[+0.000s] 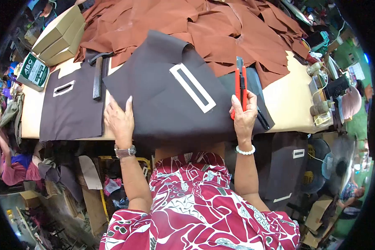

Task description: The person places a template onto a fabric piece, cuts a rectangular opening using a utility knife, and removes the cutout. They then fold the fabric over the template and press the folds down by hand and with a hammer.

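A large dark brown piece (154, 83) lies across the middle of the table, with a white-bordered rectangular slot (192, 88) on it. My left hand (120, 118) rests at its left edge, fingers spread, holding nothing. In my right hand (243, 110) is a red utility knife (240, 83), held upright with its tip pointing away from me, over the piece's right edge. A black pen-like tool (262, 119) lies just right of that hand on a dark sheet (254, 81).
Reddish-brown sheets (171, 29) are heaped at the back. On the left lie another dark piece (71, 108), a hammer (98, 79), an ABC tin (33, 71) and cardboard boxes (60, 37). Bottles and small items (319, 108) stand at the right edge. A person (16, 168) is at far left.
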{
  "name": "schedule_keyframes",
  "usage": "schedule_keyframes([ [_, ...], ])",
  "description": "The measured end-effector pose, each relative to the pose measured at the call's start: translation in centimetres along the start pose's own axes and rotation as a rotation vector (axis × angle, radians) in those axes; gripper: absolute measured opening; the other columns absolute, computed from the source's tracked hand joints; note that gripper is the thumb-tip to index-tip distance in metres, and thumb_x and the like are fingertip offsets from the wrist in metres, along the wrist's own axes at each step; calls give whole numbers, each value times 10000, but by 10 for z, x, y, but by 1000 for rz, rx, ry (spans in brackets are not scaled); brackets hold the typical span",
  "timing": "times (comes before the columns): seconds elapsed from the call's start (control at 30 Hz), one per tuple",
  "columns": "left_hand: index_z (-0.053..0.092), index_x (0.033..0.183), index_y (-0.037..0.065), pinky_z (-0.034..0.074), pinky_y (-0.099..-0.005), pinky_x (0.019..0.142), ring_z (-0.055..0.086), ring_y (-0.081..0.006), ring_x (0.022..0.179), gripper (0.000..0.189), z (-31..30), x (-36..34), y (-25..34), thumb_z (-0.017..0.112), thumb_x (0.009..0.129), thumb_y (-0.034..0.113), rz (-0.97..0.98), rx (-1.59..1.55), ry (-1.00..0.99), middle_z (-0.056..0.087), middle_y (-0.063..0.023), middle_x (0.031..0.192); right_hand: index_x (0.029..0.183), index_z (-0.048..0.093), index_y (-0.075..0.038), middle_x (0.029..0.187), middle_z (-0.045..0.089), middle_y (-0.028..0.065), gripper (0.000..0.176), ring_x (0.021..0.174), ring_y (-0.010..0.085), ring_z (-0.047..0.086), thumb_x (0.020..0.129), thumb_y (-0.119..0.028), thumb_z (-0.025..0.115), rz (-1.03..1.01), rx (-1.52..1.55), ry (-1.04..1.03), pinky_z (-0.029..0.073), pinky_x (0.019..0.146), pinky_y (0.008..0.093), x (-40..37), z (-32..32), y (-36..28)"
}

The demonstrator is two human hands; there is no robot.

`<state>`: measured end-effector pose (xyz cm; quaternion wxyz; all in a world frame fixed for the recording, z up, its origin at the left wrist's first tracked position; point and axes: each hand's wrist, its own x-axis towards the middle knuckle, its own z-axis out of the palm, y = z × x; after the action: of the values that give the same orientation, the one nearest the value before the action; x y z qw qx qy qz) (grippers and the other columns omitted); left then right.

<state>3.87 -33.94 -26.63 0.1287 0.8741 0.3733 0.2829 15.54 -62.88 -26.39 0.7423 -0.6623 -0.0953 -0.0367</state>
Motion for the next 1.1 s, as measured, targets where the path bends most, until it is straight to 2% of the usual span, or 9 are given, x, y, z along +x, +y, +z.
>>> schedule_keyframes([
  [0.1, 534, 1191, -40, 463, -329, 791, 611, -253, 872, 358, 11, -5, -7, 598, 859, 79, -19, -528, -44, 643, -196, 990, 1076, 455, 10, 754, 562, 18, 311, 531, 39, 483, 856, -112, 637, 0, -66, 0, 407, 461, 180, 2, 1, 0],
  [0.27, 605, 1110, -28, 483, -320, 807, 636, -230, 908, 248, -10, -6, -4, 528, 878, 17, 91, -449, 172, 660, -165, 1008, 1075, 465, 21, 760, 572, 25, 321, 537, 48, 493, 846, -111, 645, 75, -169, -46, 416, 468, 194, 7, -3, -3],
  [0.5, 613, 1086, -29, 496, -339, 766, 635, -284, 840, 237, -30, -32, -33, 541, 877, 56, 68, -262, 33, 638, -166, 1016, 1062, 469, 23, 758, 579, 35, 312, 541, 55, 502, 841, -107, 647, 84, -202, -41, 428, 475, 203, 1, -1, -8],
  [0.6, 603, 1097, -21, 475, -365, 817, 598, -297, 945, 256, -25, -26, -20, 563, 862, 72, 57, -17, 57, 593, -177, 1093, 1062, 468, 24, 759, 588, 39, 321, 548, 60, 513, 833, -100, 656, 82, -220, -21, 437, 482, 207, 0, -1, -7],
  [0.63, 593, 1127, 4, 419, -382, 926, 526, -326, 1066, 309, -20, -22, -12, 609, 843, 125, 227, 89, 230, 533, -179, 1173, 1062, 468, 24, 761, 592, 41, 325, 551, 62, 519, 830, -98, 660, 82, -223, -13, 440, 486, 209, 0, 0, -6],
  [0.73, 597, 1128, 7, 360, -423, 984, 447, -348, 1171, 372, -20, -19, 42, 651, 826, 218, 415, 40, 186, 498, -195, 1234, 1066, 469, 25, 785, 612, 55, 344, 570, 62, 540, 816, -91, 675, 36, -226, -10, 444, 497, 202, -1, 3, -5],
  [0.8, 566, 1174, -4, 309, -467, 1025, 393, -359, 1234, 528, -6, -27, 66, 658, 810, 367, 520, -80, -60, 463, -195, 1297, 1081, 485, 21, 818, 631, 67, 358, 616, 78, 573, 801, -78, 684, 81, -258, -59, 470, 545, 216, 1, 2, -12],
  [0.97, 422, 1317, -24, 208, -540, 1068, 291, -342, 1325, 852, 20, -27, 88, 603, 757, 592, 534, -69, -371, 392, -173, 1390, 1179, 538, -15, 970, 669, 134, 451, 860, 166, 655, 756, -37, 692, -79, -378, -257, 504, 776, 291, 6, 8, -17],
  [1.1, 425, 1310, -37, 183, -547, 1074, 284, -324, 1331, 920, 24, -25, 87, 633, 706, 623, 519, -67, -379, 391, -150, 1397, 1258, 517, -63, 988, 644, 171, 532, 860, 280, 655, 749, -34, 668, -328, -439, -487, 509, 765, 333, 11, 28, -13],
])
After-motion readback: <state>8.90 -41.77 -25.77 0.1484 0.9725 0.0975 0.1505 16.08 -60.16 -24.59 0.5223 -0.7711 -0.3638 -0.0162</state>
